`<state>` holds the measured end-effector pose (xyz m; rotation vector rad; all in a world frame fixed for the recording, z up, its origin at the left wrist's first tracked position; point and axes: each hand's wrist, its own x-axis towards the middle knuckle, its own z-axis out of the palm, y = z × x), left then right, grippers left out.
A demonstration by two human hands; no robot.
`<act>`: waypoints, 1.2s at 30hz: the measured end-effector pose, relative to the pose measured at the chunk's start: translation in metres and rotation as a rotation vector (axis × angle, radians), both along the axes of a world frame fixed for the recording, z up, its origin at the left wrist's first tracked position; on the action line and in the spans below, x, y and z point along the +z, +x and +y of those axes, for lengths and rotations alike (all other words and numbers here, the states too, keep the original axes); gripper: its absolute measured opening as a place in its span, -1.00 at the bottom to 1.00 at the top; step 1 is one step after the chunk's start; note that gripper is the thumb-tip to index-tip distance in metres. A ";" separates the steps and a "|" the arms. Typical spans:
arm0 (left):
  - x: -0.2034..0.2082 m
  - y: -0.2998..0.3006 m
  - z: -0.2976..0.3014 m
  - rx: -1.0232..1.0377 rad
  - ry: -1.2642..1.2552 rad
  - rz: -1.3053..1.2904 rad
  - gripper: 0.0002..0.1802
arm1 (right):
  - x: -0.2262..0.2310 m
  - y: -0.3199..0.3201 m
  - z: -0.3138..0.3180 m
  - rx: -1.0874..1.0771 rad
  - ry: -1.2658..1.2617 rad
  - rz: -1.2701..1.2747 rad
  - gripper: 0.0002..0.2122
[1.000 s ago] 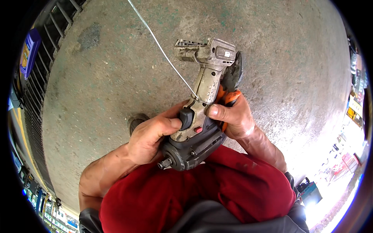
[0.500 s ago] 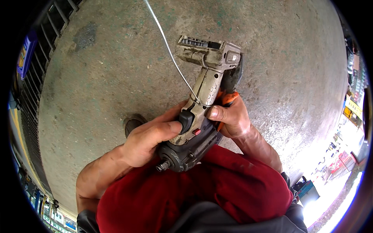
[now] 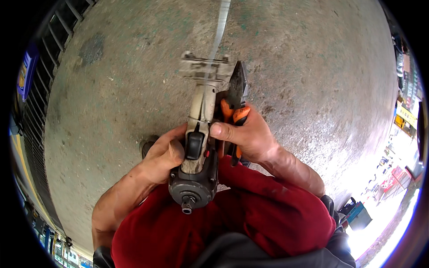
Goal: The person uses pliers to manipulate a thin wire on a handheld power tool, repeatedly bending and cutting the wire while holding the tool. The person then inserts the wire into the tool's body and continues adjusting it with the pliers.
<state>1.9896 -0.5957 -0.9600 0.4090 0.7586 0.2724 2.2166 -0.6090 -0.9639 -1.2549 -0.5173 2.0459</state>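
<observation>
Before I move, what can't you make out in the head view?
All in the head view:
- Wire: far end cut off by the top edge; upper run blurred.
- Tool: base details lost in motion blur.
- Left grip: fingertips hidden behind the tool.
- Pliers: handles partly covered by the right grip.

A worn concrete floor (image 3: 120,102), grey-brown with greenish flecks, spreads around a partly hidden dark shoe (image 3: 146,147) resting on it. Farther out and left of the shoe is a dark stain (image 3: 92,48); well right of the shoe, pale glare (image 3: 328,134).
</observation>
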 end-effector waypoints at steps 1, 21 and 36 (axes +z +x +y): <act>0.001 0.000 -0.003 0.004 0.018 0.043 0.27 | -0.006 0.000 -0.003 0.000 0.042 -0.033 -0.62; -0.007 0.002 0.002 0.146 0.064 0.120 -0.23 | 0.003 0.035 -0.016 0.464 0.165 -0.555 -0.48; -0.010 -0.002 -0.004 0.152 0.083 0.242 -0.28 | 0.023 0.043 0.005 0.633 0.697 -1.015 -0.35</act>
